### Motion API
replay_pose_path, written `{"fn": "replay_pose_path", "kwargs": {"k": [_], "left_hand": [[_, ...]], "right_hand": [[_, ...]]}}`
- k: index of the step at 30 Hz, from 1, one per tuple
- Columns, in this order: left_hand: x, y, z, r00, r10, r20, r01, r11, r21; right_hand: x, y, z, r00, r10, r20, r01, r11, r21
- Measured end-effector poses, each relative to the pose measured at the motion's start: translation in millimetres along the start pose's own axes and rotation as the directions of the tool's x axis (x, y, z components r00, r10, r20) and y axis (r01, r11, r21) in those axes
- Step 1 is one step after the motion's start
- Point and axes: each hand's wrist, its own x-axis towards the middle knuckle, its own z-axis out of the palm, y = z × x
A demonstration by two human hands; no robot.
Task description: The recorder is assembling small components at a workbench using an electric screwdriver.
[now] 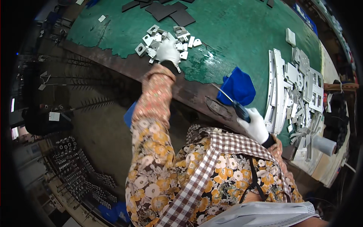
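My left hand [168, 50], in a white glove, reaches over a pile of small silvery metal brackets [140, 49] near the table's edge. Its fingers stretch out among the pieces and partly blend with them; no bracket shows clearly gripped. Lower and to the right, my right hand [258, 126], gloved in white too, is closed round the dark blue handle of a screwdriver [241, 111]. The tool's thin shaft points up and left, over the table's edge. Just beyond it lies a crumpled blue cloth [239, 86].
A green-topped table [227, 34] with a worn brown edge spreads before me. Dark flat plates [162, 11] lie at its far side. Long strips and plates of metal [278, 83] heap on the right, near a clear plastic roll [324, 145]. Racks with hooks [81, 62] stand left.
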Motion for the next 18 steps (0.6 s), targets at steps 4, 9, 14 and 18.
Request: {"fn": "replay_pose_path", "kwargs": {"k": [4, 9, 14, 18], "left_hand": [[54.0, -32.5, -10.9, 0.854, 0.446, 0.268, -0.507, 0.83, 0.232], [88.0, -13.8, -6.1, 0.648, 0.468, 0.6, -0.722, 0.629, 0.289], [98.0, -4.6, -8.9, 0.623, 0.486, 0.613, -0.73, 0.643, 0.232], [93.0, -7.8, -13.2, 0.596, 0.63, 0.497, -0.796, 0.546, 0.263]], "right_hand": [[-25.4, 5.7, 6.2, 0.973, 0.218, 0.075, -0.222, 0.973, 0.062], [-22.1, -18.9, 15.8, 0.909, 0.389, 0.147, -0.402, 0.913, 0.066], [-18.6, -30.8, 20.2, 0.913, 0.385, 0.136, -0.398, 0.913, 0.087], [-14.8, -40.1, 22.7, 0.917, 0.39, 0.089, -0.396, 0.915, 0.074]]}}
